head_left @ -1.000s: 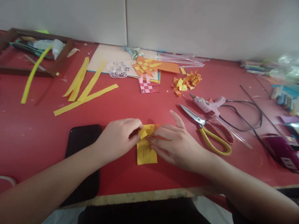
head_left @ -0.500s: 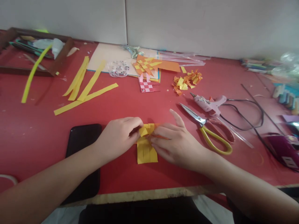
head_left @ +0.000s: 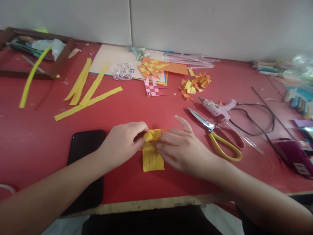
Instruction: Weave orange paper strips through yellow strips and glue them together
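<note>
Yellow and orange paper strips [head_left: 153, 158], partly interlaced, lie on the red table between my hands. My left hand [head_left: 126, 142] pinches the folded end of a yellow strip at the upper left of the piece. From the other side, my right hand [head_left: 182, 145] closes its fingers on the right part of the strips, over an orange strip, with one finger raised. The fingertips hide much of the weave. Below them the yellow ends lie flat, side by side. Scissors [head_left: 212, 130] with red and yellow handles rest to the right of my right hand.
A black phone [head_left: 85, 147] lies under my left forearm. Loose yellow strips [head_left: 88, 102], a pink checkered paper fish [head_left: 153, 88], paper scraps [head_left: 195, 84] and a box of googly eyes [head_left: 123, 71] are farther back. A pink glue gun [head_left: 218, 109] with its cord lies right.
The whole view has shifted very slightly. Both hands keep nearly the same grip on the paper strips, with only tiny finger movement.
</note>
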### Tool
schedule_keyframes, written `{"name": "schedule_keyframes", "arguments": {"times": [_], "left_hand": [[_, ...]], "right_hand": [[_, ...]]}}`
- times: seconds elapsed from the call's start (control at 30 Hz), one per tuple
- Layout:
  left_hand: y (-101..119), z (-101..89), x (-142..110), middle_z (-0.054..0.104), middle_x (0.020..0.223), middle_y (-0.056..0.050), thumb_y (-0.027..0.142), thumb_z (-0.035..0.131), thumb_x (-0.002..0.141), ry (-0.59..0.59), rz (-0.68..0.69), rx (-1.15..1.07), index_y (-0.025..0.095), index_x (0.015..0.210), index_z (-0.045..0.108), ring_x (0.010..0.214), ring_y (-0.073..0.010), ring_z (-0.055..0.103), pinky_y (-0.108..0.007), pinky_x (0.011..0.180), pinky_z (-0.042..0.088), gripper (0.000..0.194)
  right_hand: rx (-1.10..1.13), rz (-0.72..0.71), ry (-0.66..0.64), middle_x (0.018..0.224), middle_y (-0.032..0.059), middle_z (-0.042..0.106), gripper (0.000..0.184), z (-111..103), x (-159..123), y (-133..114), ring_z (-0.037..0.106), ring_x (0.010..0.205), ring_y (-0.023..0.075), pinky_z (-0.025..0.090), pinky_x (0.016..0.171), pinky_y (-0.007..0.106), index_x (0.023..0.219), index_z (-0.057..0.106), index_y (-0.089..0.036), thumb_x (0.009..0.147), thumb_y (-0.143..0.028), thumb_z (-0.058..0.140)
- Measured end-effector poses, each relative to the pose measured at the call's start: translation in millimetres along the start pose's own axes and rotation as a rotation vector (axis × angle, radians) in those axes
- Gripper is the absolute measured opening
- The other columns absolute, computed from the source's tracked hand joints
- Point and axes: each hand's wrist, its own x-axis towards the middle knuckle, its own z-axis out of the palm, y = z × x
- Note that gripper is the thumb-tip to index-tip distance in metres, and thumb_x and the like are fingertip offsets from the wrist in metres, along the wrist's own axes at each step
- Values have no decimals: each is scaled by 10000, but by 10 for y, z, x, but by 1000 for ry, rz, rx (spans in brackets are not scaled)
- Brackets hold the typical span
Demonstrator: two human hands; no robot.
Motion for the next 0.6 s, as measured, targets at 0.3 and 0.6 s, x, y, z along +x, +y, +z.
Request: {"name": "schedule_keyframes", "arguments": {"times": [0.3, 0.6], "left_hand": [[12, -3, -1, 632, 704, 30, 244, 540, 909, 3, -9, 4, 204, 806, 576, 573, -118, 535, -232, 541, 350, 116], [9, -4, 9, 594, 666, 48, 230, 563, 900, 31, -13, -11, 201, 797, 559, 552, -99, 508, -219, 536, 344, 107]], "right_hand": [[0, 1, -11, 758, -30, 636, 284, 9, -18, 7, 570, 717, 114, 137, 1196, 515, 871, 737, -228, 957, -185, 470], [0, 1, -17, 758, -28, 638, 290, 7, -7, 6, 576, 717, 118, 138, 1195, 508, 886, 741, -222, 957, -177, 464]]}}
